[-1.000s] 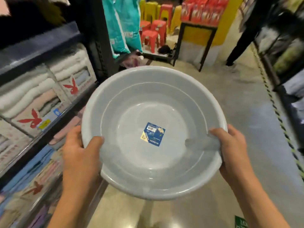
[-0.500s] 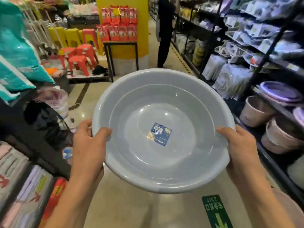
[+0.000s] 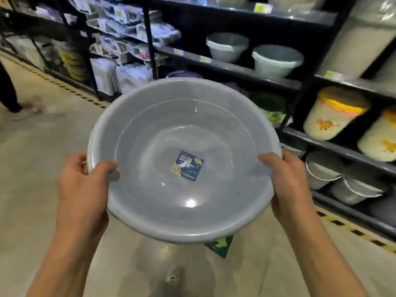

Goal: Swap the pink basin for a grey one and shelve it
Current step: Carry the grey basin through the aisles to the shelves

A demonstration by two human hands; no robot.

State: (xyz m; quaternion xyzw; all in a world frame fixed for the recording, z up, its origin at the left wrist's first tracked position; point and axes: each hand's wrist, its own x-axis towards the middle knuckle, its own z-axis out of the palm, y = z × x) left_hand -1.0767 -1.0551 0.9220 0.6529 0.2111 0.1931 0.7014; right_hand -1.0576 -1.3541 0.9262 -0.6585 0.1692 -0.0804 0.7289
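Observation:
A large round grey basin fills the middle of the head view, held level in front of me with its open side up. A blue label sticks to its inner bottom. My left hand grips the rim on the left, thumb inside the bowl. On the opposite side my right hand clamps the rim the same way. No pink basin shows in this frame.
A black shelving unit stands ahead and to the right. It carries pale grey tubs, floral lidded buckets and metal pails. Yellow-black tape marks the floor along it. A person's leg is at far left.
My view has swung right, from the towel shelves across the aisle to the shelves of tubs and buckets. Both hands keep the same grip on the grey basin.

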